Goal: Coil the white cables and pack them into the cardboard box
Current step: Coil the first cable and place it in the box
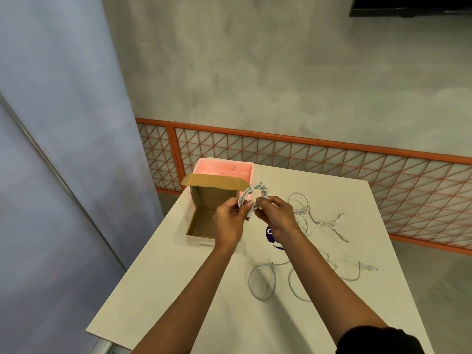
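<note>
A coiled white cable [255, 192] is held up above the table between both hands. My left hand [229, 221] pinches its lower left side near the plug end, and my right hand [277, 217] grips the coil's right side. The open cardboard box [201, 221] lies just left of my hands, lid flap raised, its inside showing nothing. A loose white cable [316, 221] sprawls on the table to the right. Another loose white cable [265, 282] lies nearer me, under my right forearm.
A pink compartment organiser [224, 168] stands behind the box at the table's far left. The white table [178, 290] has a purple logo [270, 236] partly under my right wrist. An orange mesh fence [332, 159] runs behind the table.
</note>
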